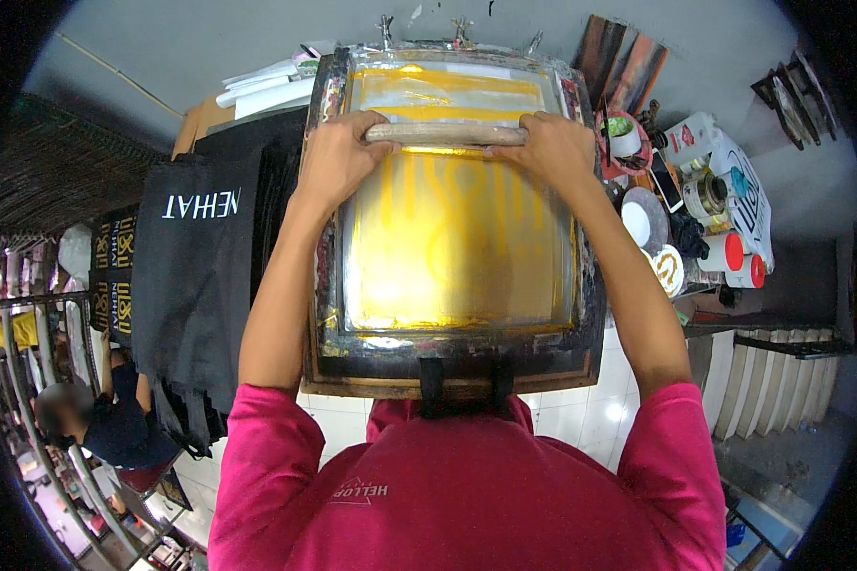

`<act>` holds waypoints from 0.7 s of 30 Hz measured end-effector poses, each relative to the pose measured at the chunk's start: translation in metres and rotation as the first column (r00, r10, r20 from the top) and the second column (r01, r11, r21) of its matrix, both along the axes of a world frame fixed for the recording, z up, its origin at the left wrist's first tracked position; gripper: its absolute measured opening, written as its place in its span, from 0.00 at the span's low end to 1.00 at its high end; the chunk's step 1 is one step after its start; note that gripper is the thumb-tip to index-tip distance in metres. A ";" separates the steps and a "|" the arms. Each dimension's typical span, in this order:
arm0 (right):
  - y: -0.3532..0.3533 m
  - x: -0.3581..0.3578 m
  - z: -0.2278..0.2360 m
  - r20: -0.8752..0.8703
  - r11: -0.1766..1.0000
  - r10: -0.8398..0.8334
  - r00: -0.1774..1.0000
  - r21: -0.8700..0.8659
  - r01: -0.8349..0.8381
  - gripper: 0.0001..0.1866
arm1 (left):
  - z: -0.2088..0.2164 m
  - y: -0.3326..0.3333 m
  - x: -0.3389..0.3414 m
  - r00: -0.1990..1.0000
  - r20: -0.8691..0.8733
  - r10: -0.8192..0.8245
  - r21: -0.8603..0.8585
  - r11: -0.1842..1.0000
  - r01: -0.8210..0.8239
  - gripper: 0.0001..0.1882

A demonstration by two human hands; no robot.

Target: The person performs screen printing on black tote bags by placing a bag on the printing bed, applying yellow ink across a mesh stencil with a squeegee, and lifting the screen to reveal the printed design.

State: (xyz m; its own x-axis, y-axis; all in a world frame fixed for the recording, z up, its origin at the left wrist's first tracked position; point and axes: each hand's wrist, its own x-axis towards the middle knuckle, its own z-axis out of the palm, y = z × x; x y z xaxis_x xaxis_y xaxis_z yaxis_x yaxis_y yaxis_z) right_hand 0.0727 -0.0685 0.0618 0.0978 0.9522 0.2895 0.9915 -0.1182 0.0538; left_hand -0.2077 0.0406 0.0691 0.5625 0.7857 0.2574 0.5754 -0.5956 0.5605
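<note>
A wooden-handled squeegee [446, 134] lies crosswise near the far end of a screen-printing frame [325, 305]. My left hand [345, 152] is closed round its left end, and my right hand [554, 145] grips the right end. Golden-yellow ink coats the mesh [448, 257], where a stripe and loop pattern shows through. The squeegee's blade edge sits against a bright line of ink; the rest of the blade is hidden. Two black straps [431, 383] hang over the frame's near edge, in front of my body.
Black bags with white lettering [195, 243] are piled at the left. To the right stand ink tubs [635, 224], cans [705, 193], a phone [666, 181] and a white plastic bag [747, 195]. Metal clamps [461, 33] rise behind the frame. A person [124, 419] sits at the lower left.
</note>
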 end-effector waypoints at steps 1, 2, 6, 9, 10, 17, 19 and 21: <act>-0.007 -0.003 -0.001 -0.005 1.000 0.006 1.000 0.009 -0.006 0.36 | -0.002 -0.006 -0.003 1.000 0.007 -0.013 0.016 1.000 0.013 0.18; -0.013 -0.006 0.000 -0.013 1.000 0.012 1.000 0.006 -0.012 0.36 | -0.001 -0.013 -0.006 1.000 0.012 -0.006 0.003 1.000 0.006 0.17; -0.040 -0.019 0.004 -0.053 0.999 0.037 0.998 -0.013 -0.038 0.35 | 0.000 -0.041 -0.019 0.999 0.032 -0.004 0.008 1.000 0.004 0.16; -0.064 -0.029 0.000 -0.067 0.999 0.053 0.996 0.017 -0.052 0.32 | 0.000 -0.064 -0.031 1.000 0.014 -0.007 -0.004 1.000 0.007 0.16; -0.073 -0.033 -0.002 -0.068 0.998 0.057 0.996 0.035 -0.055 0.31 | 0.001 -0.072 -0.035 1.000 0.003 -0.005 -0.017 1.000 0.005 0.15; -0.155 -0.065 -0.005 -0.108 0.995 0.014 0.994 -0.095 -0.024 0.24 | 0.006 -0.149 -0.071 0.997 -0.042 -0.064 -0.060 0.996 0.061 0.16; -0.176 -0.080 0.004 -0.163 0.986 -0.009 0.987 -0.164 -0.018 0.23 | 0.008 -0.170 -0.083 0.996 -0.055 -0.077 -0.074 0.995 0.073 0.17; -0.201 -0.092 0.004 -0.188 0.988 0.008 0.982 -0.150 -0.037 0.24 | 0.008 -0.192 -0.093 0.996 -0.037 -0.084 -0.063 0.995 0.082 0.18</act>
